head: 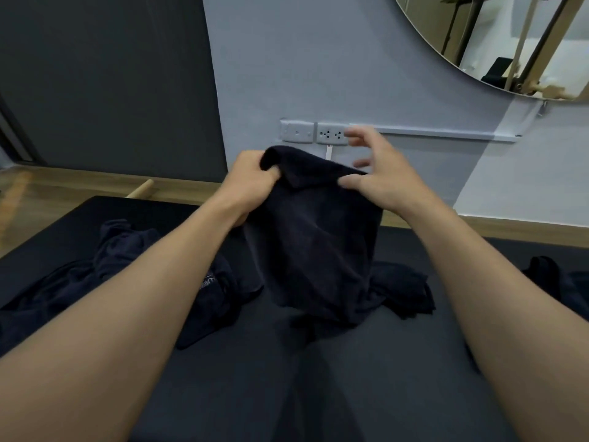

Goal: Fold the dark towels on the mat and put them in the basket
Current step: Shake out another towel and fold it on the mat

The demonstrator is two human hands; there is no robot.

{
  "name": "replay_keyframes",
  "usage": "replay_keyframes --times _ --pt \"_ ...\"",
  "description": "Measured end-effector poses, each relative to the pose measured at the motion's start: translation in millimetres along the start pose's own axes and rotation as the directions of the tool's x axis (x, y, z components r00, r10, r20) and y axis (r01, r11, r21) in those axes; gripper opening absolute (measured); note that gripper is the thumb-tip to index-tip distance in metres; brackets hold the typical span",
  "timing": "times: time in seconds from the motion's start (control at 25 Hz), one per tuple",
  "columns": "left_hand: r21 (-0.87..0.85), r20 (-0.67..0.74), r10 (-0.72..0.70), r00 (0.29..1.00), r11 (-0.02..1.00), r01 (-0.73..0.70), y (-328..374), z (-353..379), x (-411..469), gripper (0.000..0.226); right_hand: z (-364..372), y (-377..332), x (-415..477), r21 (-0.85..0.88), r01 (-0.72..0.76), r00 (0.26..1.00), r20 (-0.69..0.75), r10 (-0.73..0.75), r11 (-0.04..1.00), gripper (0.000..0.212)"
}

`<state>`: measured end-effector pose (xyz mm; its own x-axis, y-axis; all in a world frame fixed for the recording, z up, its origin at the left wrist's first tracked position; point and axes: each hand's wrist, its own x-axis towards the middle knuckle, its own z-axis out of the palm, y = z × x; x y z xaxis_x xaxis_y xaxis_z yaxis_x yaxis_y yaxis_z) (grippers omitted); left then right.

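Hanging between both hands, the dark towel (312,244) runs lengthwise from twelve o'clock down to six, its lower end bunched on the black mat (271,393). The left hand (251,180) is curled tight round the towel's upper corner. The right hand (379,177) is spread wide, fingers blurred, with only the thumb touching the top edge. On the mat a crumpled heap (127,269) lies at nine o'clock and a smaller bundle (404,288) at three, just beside the hanging towel.
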<state>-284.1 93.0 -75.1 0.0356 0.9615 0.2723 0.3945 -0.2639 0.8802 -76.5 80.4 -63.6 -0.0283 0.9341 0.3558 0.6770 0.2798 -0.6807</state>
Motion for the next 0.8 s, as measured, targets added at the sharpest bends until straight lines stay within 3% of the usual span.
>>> replay_keyframes --times 0.04,0.08,0.16,0.24,0.28,0.36,0.4,0.48,0.52,0.6,0.68,0.8 --pt "0.024 0.038 0.056 0.998 0.998 -0.057 9.1 7.3 -0.1 0.02 3.4 -10.7 -2.4 0.008 0.1 0.992 0.081 -0.1 0.995 0.074" --pt "0.052 0.073 0.098 0.993 0.993 -0.102 16.5 13.8 -0.3 0.02 8.6 -18.2 -3.4 -0.016 0.196 0.973 0.125 -0.192 0.981 0.076" --pt "0.072 0.085 0.12 0.989 0.989 -0.126 24.3 20.4 0.0 0.03 14.9 -19.2 -0.3 -0.09 0.328 0.94 0.128 -0.316 0.94 0.046" --pt "0.035 0.136 0.054 0.989 0.998 -0.059 20.1 14.3 -1.1 0.032 12.0 -9.5 1.1 -0.076 0.324 0.94 0.137 -0.312 0.943 0.013" --pt "0.013 0.224 -0.006 0.974 1.0 0.003 16.3 8.2 -3.4 0.026 8.9 -1.6 0.8 -0.011 0.268 0.955 0.137 -0.264 0.963 0.01" --pt "0.107 0.444 -0.167 0.88 0.985 0.133 2.6 -8.4 -10.4 0.025 2.8 11.2 -2.9 0.211 0.07 0.996 0.041 -0.081 0.975 0.027" --pt "0.201 0.494 -0.244 0.835 0.966 0.163 -7.4 -16.9 -13.3 0.021 -2.9 16.5 -3.7 0.333 -0.036 0.998 -0.04 0.053 0.942 0.034" --pt "0.261 0.458 -0.321 0.829 0.94 0.219 -27.7 -30.8 -15.8 0.014 -18.4 26.0 -8.5 0.463 -0.21 0.955 -0.092 0.282 0.861 0.045" --pt "0.22 0.408 -0.33 0.851 0.94 0.259 -36.3 -35.2 -14.3 0.014 -26.5 31.3 -12.3 0.407 -0.259 0.95 -0.056 0.307 0.876 0.047" --pt "0.171 0.304 -0.323 0.896 0.944 0.282 -48.1 -37.4 -9.4 0.013 -36.2 39.2 -21.0 0.117 -0.275 0.961 0.056 0.27 0.954 0.037" --pt "0.252 0.221 -0.3 0.928 0.937 0.243 -53.1 -33.5 -4.1 0.009 -34.5 46.2 -23.7 -0.151 -0.242 0.966 0.057 0.253 0.958 0.023" --pt "0.343 0.034 -0.241 0.97 0.914 0.216 -60.2 -28.8 4.7 0.013 -32.9 62.0 -20.3 -0.235 -0.281 0.957 0.003 0.29 0.93 0.022"
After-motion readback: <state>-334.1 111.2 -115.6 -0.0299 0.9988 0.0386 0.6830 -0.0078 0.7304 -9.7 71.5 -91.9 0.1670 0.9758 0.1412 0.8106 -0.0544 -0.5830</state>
